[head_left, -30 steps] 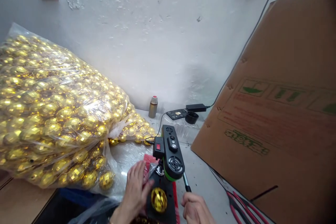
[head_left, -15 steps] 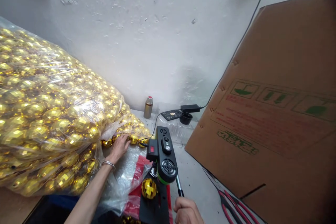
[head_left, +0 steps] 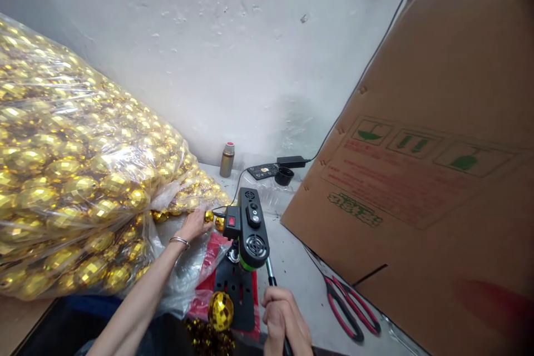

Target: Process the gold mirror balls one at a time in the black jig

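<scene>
My left hand [head_left: 195, 226], a bracelet at its wrist, reaches to the mouth of the plastic bag; its fingers are closed at a small gold ball [head_left: 209, 216]. My right hand [head_left: 287, 317] is wrapped round the black grip of a lever [head_left: 272, 276] on the right side of a black machine [head_left: 252, 231]. This machine has round vents and a box with a red switch. Below it, a faceted gold ball [head_left: 221, 311] is at the front of the slotted black base plate [head_left: 240, 295], over red plastic.
A clear bag of gold balls [head_left: 83, 178] fills the left. A large cardboard box [head_left: 417, 122] leans at the right, red-handled pliers [head_left: 350, 306] beside it. Near the wall are a small bottle [head_left: 227, 160], a black cup [head_left: 284, 176] and a power adapter [head_left: 291, 162].
The faceted ball has moved from under the machine to the plate's front edge. My right hand and the lever are lower. My left hand has shifted right along the small balls. The view has tilted down.
</scene>
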Demonstrator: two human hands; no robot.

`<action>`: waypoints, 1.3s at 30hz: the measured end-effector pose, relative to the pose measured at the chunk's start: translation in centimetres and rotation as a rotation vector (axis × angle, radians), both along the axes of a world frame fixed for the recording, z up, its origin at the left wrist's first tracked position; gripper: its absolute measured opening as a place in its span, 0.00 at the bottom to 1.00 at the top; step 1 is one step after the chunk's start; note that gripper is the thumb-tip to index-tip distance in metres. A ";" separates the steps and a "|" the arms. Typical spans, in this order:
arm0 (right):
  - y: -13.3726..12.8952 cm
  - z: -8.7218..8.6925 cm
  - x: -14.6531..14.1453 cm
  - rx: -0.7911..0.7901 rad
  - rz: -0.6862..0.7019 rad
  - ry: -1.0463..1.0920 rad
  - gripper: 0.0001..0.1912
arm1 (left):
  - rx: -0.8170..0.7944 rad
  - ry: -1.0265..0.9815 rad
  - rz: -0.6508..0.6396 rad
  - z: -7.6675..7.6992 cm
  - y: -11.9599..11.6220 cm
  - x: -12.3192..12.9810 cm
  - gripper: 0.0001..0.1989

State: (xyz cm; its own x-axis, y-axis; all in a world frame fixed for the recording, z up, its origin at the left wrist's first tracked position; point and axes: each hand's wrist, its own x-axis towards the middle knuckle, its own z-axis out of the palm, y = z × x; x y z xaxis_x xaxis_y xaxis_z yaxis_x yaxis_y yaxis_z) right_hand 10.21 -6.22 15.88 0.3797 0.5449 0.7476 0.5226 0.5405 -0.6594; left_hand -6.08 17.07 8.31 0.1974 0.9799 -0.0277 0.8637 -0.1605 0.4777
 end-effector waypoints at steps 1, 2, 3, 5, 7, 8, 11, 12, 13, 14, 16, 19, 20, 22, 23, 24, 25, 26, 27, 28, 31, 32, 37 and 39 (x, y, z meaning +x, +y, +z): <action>0.0 -0.2 0.1 0.003 0.011 -0.003 0.16 | -0.007 -0.032 0.008 0.0 -0.5 -0.2 0.23; 0.0 -0.3 0.2 0.005 0.021 -0.006 0.16 | -0.013 -0.070 0.015 0.1 -1.0 -0.5 0.22; 0.0 -0.5 0.3 0.009 0.031 -0.009 0.16 | -0.018 -0.112 0.023 0.3 -1.6 -0.9 0.21; 0.0 -0.7 0.4 0.012 0.046 -0.014 0.16 | -0.023 -0.211 0.048 0.7 -2.8 -1.6 0.21; 0.0 -0.6 0.4 0.013 0.053 -0.016 0.16 | -0.019 -0.302 0.081 1.1 -4.3 -2.2 0.22; 0.0 -0.5 0.4 0.014 0.055 -0.015 0.16 | -0.031 -0.365 0.094 1.2 -5.3 -2.4 0.22; 0.2 -0.1 0.6 0.021 0.052 -0.016 0.16 | -0.211 -0.830 0.150 1.1 -8.7 -2.0 0.23; 0.3 0.0 0.7 0.027 0.055 -0.025 0.16 | -0.308 -1.046 0.184 1.0 -9.9 -1.7 0.23; 0.4 0.1 0.9 0.038 0.062 -0.038 0.16 | -0.404 -1.248 0.227 0.8 -11.0 -1.2 0.23; 0.6 0.2 1.1 0.053 0.071 -0.056 0.16 | -0.486 -1.403 0.274 0.7 -12.0 -0.6 0.22; 0.8 0.2 1.4 0.091 0.095 -0.094 0.16 | -0.584 -1.542 0.348 0.4 -13.6 0.6 0.21; 0.9 0.2 1.8 0.105 0.112 -0.137 0.15 | -0.645 -1.556 0.392 -0.2 -14.7 2.4 0.20; 0.9 0.2 1.8 0.095 0.112 -0.149 0.15 | -0.646 -1.533 0.387 -0.5 -14.9 2.9 0.22; 0.7 0.2 1.9 0.082 0.108 -0.167 0.15 | -0.623 -1.456 0.350 -1.2 -15.1 3.7 0.27; 0.6 0.3 1.9 0.078 0.107 -0.175 0.15 | -0.600 -1.405 0.321 -1.7 -15.3 4.0 0.31; 0.5 0.3 1.9 0.077 0.107 -0.184 0.15 | -0.574 -1.347 0.291 -2.3 -15.4 4.3 0.34; 0.4 0.2 1.9 0.077 0.107 -0.191 0.15 | -0.549 -1.286 0.264 -2.9 -15.5 4.5 0.37; 0.4 0.2 1.9 0.074 0.107 -0.196 0.15 | -0.526 -1.224 0.240 -3.5 -15.6 4.7 0.40; 0.3 0.2 1.9 0.067 0.110 -0.201 0.15 | -0.505 -1.168 0.220 -4.1 -15.8 4.8 0.42; 0.3 0.1 2.0 0.061 0.112 -0.203 0.14 | -0.487 -1.118 0.204 -4.7 -15.9 4.9 0.45; 0.4 -0.1 2.1 0.058 0.121 -0.204 0.14 | -0.448 -1.024 0.152 -5.8 -16.3 4.9 0.47; 0.4 -0.1 2.1 0.063 0.120 -0.204 0.14 | -0.435 -1.004 0.128 -5.9 -16.3 4.9 0.46; 0.3 0.0 2.0 0.062 0.115 -0.210 0.14 | -0.335 -0.850 0.021 -4.6 -16.7 5.0 0.37; 0.2 0.1 2.0 0.047 0.116 -0.213 0.14 | -0.247 -0.749 0.002 -3.9 -16.9 5.1 0.33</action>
